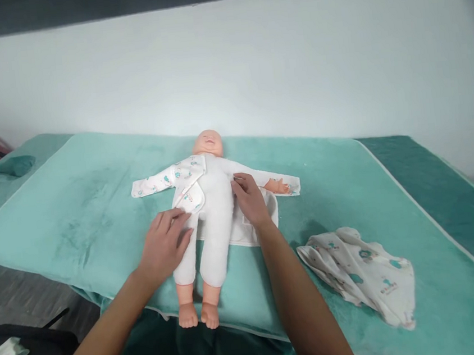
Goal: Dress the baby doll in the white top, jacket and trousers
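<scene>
A baby doll (212,202) lies on its back on a teal blanket (97,215), head toward the wall, feet toward me. It wears an open white printed jacket (178,181) spread under it. My left hand (163,244) lies flat with fingers spread on the jacket's lower left flap, beside the doll's hip. My right hand (248,199) rests on the doll's right side, its fingertips pressed together at the jacket edge near the chest.
A crumpled printed garment (361,274) lies on the blanket to the right. A folded teal cloth (11,165) sits far left. A white wall runs behind the bed. Dark bags (21,347) are on the floor at lower left.
</scene>
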`<state>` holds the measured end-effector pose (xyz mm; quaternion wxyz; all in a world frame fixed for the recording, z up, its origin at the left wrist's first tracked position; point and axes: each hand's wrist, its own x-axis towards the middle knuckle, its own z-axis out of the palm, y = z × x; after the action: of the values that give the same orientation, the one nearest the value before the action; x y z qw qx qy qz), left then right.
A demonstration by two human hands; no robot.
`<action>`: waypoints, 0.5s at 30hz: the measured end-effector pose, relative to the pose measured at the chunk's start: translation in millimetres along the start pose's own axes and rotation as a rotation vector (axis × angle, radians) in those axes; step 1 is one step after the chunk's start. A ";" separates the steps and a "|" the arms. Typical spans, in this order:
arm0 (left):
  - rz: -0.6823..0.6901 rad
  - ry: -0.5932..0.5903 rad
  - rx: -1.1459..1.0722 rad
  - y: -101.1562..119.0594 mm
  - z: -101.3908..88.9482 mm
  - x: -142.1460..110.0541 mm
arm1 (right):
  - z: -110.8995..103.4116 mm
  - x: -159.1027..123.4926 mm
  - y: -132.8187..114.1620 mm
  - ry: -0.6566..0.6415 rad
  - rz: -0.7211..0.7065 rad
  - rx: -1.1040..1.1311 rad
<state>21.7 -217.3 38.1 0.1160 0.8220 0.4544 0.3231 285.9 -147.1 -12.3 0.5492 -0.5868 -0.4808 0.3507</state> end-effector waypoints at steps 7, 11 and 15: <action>-0.054 0.083 0.024 -4.5 8.3 5.0 | -0.2 -0.6 -1.7 -0.004 0.009 -0.004; 0.184 0.037 0.036 -2.6 4.5 -5.7 | -0.8 0.6 -1.3 -0.009 0.013 -0.002; 0.216 0.048 0.009 -8.4 2.1 -25.4 | -1.7 2.0 0.0 -0.019 0.003 -0.001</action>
<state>7.8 -233.3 21.7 0.0658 0.8587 0.3671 0.3514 288.0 -145.7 -11.8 0.5437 -0.5844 -0.4852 0.3570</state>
